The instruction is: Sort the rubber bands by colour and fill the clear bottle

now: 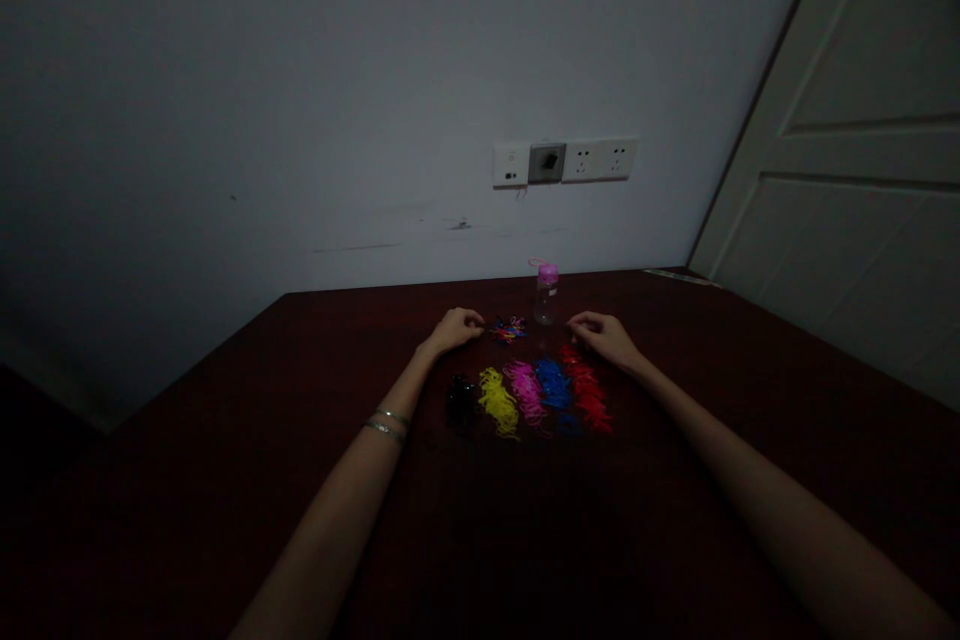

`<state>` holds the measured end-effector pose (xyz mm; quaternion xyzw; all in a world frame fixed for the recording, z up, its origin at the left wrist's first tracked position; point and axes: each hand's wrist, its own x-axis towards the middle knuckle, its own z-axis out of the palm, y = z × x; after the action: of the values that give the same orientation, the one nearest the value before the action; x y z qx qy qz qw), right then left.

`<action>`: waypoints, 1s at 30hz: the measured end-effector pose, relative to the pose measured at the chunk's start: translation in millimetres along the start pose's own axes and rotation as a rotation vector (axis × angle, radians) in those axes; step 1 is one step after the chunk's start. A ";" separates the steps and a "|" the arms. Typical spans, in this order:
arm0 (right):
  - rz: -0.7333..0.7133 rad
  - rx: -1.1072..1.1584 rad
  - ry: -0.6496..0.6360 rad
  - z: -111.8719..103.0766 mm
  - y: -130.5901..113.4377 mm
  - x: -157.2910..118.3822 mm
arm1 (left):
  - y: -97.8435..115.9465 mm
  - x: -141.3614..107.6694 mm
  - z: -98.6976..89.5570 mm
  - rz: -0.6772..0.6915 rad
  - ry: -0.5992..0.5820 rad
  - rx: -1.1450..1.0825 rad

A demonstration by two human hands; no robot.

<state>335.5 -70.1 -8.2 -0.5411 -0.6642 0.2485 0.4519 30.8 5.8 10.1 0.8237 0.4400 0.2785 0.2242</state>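
My left hand [455,329] rests at the left edge of a small mixed pile of coloured rubber bands [509,329], its fingers pinched together. Whatever is between them is too small and dark to make out. Just above the red rubber bands [589,396], my right hand [606,337] also has thumb and fingers drawn together, their contents unclear. Black rubber bands [461,401], yellow rubber bands [499,404], pink rubber bands [528,395] and blue rubber bands [553,383] lie in separate heaps beside the red ones.
A clear plastic bottle [546,304] with a pink lid stands upright behind the heaps, between my hands. The dark red table [262,440] meets a pale wall holding a switch and socket panel [564,162]. A white panelled door [840,140] is at the right.
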 end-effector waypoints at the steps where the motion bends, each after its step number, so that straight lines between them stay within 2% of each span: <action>1: 0.011 -0.007 0.006 -1.2 2.6 -0.4 | 3.9 0.5 1.6 0.015 -0.019 0.002; 5: 0.031 -0.013 0.024 -3.5 8.4 -0.7 | 13.9 0.0 7.3 0.030 -0.073 0.052; 11: 0.029 -0.007 0.002 -2.2 13.2 1.0 | 15.7 -3.7 11.5 0.041 -0.078 0.188; 18: 0.036 -0.025 -0.001 -2.3 9.2 -0.9 | 17.8 -5.6 12.9 0.015 -0.044 0.159; 30: 0.039 -0.021 -0.002 -2.3 12.6 0.1 | 13.5 -1.7 12.7 0.054 -0.043 0.128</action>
<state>343.6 -66.7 -17.4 -0.5585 -0.6564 0.2510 0.4407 46.5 -4.2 8.4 0.8537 0.4296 0.2381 0.1730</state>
